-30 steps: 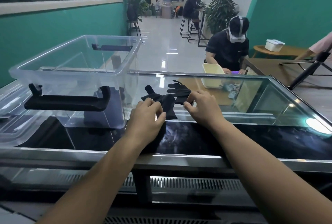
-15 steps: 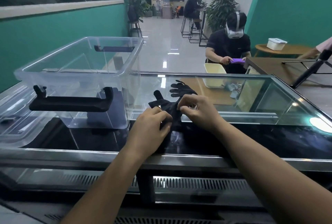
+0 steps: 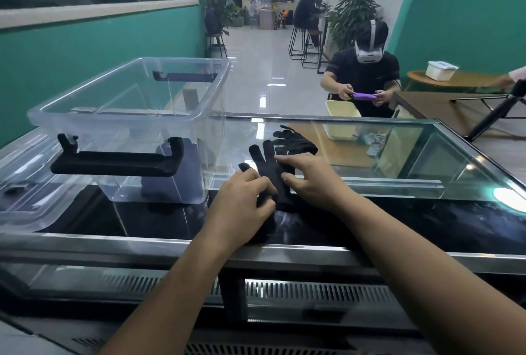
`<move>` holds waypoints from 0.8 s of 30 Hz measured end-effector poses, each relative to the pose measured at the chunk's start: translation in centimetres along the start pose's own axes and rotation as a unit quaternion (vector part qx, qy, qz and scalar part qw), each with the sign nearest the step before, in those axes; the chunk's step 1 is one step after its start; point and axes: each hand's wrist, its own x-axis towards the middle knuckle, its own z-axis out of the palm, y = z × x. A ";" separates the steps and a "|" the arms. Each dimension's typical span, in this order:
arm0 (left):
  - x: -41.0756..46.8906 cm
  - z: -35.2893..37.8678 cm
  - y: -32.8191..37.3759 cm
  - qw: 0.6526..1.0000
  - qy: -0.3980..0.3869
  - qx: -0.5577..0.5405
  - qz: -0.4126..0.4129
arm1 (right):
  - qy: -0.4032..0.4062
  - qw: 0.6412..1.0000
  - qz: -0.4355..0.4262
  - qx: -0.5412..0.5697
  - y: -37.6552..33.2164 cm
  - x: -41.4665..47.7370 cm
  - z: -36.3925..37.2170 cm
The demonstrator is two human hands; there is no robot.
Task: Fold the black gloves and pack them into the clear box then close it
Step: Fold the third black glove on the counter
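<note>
Two black gloves lie on the glass counter top. The near glove is spread flat with its fingers pointing away from me. My left hand covers its cuff end, fingers curled into the fabric. My right hand rests on the glove's right edge with index finger and thumb stretched out. The second glove lies just beyond, untouched. The clear box stands open to the left, its black handles flipped outward.
The clear lid lies at the far left beside the box. A metal rail runs along the counter's near edge. A person wearing a headset sits beyond the counter with a cream tub.
The near glove was bunched and pinched between both hands; it now lies spread out flat. My right hand has let go of its pinch and rests on it.
</note>
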 end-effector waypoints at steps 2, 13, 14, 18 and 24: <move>0.1 -0.1 0.0 1.000 -0.002 -0.009 0.003 | 0.024 1.000 0.002 0.013 0.1 0.0 -0.1; 0.2 -0.2 -0.1 0.999 -0.047 0.019 0.009 | 0.073 0.991 0.089 -0.067 1.6 0.2 -0.7; 0.2 -0.2 -0.1 0.998 -0.056 0.020 0.006 | 0.078 0.990 0.097 -0.072 1.6 0.2 -0.7; 0.0 -0.3 0.1 0.998 -0.055 0.011 0.007 | 0.102 0.981 0.129 -0.101 1.9 0.4 -1.0; -0.1 -0.5 0.3 0.997 -0.053 -0.046 0.012 | 0.128 0.979 0.137 -0.077 2.0 0.4 -1.1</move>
